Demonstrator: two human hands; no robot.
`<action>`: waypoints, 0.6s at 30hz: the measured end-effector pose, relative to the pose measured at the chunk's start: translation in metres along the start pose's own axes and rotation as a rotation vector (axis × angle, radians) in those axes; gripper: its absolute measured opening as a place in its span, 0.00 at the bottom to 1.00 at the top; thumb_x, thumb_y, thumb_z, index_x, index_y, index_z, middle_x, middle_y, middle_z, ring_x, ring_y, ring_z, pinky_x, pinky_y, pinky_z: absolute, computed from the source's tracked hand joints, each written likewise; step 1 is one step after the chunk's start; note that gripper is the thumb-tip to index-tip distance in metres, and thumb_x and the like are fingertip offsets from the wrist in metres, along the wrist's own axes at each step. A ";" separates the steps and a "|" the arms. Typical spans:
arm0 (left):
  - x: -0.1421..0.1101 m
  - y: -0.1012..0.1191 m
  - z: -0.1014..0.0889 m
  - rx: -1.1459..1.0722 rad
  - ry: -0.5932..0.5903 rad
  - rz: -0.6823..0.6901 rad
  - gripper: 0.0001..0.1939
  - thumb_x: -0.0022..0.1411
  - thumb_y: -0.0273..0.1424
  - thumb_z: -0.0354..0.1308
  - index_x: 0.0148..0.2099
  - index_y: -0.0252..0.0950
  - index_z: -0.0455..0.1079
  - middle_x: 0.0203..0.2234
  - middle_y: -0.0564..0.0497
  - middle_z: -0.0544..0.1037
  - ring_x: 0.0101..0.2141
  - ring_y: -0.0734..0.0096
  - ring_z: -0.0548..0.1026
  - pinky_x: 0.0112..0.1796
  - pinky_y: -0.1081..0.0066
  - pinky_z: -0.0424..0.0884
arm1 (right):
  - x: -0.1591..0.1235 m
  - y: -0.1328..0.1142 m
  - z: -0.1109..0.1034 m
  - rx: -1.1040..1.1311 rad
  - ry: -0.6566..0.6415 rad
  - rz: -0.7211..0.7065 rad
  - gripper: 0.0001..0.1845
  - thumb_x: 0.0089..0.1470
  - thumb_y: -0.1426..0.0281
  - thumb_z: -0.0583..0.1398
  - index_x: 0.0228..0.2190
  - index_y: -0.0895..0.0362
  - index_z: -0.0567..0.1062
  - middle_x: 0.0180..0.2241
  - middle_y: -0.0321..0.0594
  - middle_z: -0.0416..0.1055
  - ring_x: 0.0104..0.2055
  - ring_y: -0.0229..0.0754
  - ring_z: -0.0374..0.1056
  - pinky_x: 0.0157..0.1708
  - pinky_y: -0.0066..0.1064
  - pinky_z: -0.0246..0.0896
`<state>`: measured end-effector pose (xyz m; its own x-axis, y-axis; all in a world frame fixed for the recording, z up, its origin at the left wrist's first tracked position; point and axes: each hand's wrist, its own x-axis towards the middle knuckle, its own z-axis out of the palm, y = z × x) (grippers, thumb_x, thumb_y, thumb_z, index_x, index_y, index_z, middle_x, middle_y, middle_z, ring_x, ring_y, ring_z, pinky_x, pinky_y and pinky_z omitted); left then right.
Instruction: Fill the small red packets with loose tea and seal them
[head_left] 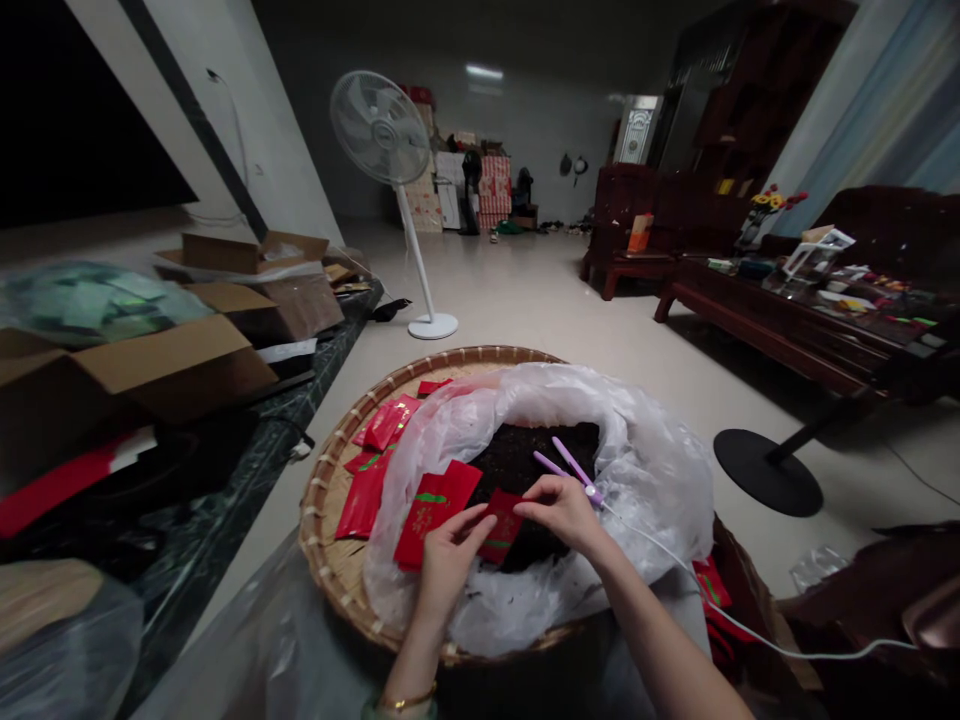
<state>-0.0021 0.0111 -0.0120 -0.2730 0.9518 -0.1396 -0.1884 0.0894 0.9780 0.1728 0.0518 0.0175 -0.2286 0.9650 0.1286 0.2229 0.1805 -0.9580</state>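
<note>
My left hand (pixel 450 560) and my right hand (pixel 559 510) meet over a small red paper packet (pixel 502 527), pinching it from both sides. A larger red packet with green and gold print (pixel 431 515) lies just beside my left fingers. Behind my right hand, a purple tong-like tool (pixel 566 465) with a white cord (pixel 720 605) points into dark crumbly material (pixel 517 460). That material sits in a clear plastic bag (pixel 660 480) on a round woven bamboo tray (pixel 330 500). Several loose red packets (pixel 367 490) lie on the tray.
Open cardboard boxes (pixel 217 340) stand on a dark marble counter (pixel 210 500) to the left. More red packets (pixel 712 590) lie low on the right. A white standing fan (pixel 390 140), a black round stand base (pixel 769 472) and a dark wooden table (pixel 765 330) surround the tray.
</note>
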 end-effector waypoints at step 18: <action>-0.003 -0.008 0.005 -0.010 -0.174 0.005 0.11 0.45 0.32 0.67 0.34 0.34 0.78 0.33 0.44 0.82 0.38 0.61 0.78 0.44 0.68 0.70 | -0.010 -0.004 0.004 -0.252 -0.107 -0.263 0.13 0.50 0.59 0.64 0.32 0.56 0.79 0.29 0.39 0.72 0.32 0.39 0.66 0.33 0.30 0.61</action>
<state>0.0053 0.0091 -0.0184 -0.1071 0.9887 -0.1046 -0.1966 0.0820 0.9770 0.1703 0.0408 0.0192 -0.4039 0.8566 0.3211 0.3663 0.4730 -0.8013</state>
